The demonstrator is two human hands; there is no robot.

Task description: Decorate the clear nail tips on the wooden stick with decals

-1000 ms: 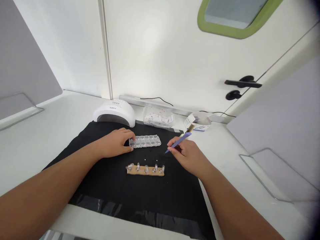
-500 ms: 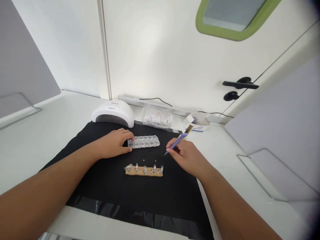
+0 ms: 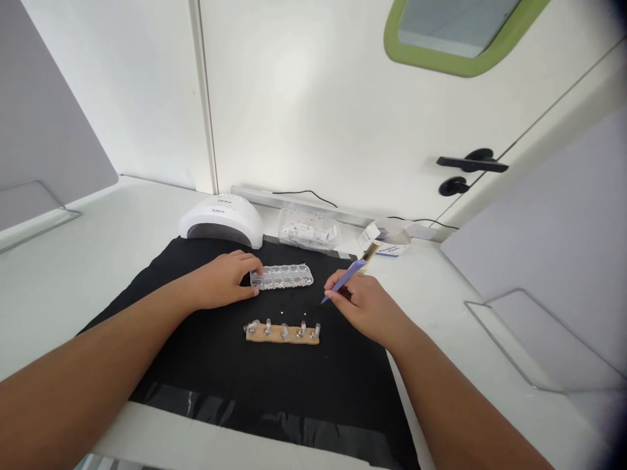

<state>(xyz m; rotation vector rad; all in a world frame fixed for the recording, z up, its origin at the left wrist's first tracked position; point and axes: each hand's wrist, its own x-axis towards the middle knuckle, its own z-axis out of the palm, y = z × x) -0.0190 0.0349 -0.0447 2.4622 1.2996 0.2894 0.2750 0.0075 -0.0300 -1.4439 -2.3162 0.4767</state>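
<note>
My left hand [image 3: 228,281] grips the left end of a clear compartment case [image 3: 289,277], with the thumb at its near edge and fingers at the far side. Small light bits lie in the case's compartments. In my right hand [image 3: 360,300] are purple tweezers [image 3: 347,275], pinched between thumb and fingers, their tip pointing down just above the black mat. Nearer to me lies a wooden strip [image 3: 272,335] bearing several clear nail tips [image 3: 284,333]. Two tiny white specks, one a bright dot [image 3: 304,314], lie between the case and the strip.
A white nail lamp [image 3: 221,220] stands at the back left of the black mat [image 3: 235,385]. Behind the case is a clear tub [image 3: 308,232] of packets. An opened alcohol pad box [image 3: 392,247] is at the back right. Wire stands [image 3: 514,339] flank the white table.
Hardly anything differs. The tweezers' tip has shifted very slightly left; the left hand and the case stay in place.
</note>
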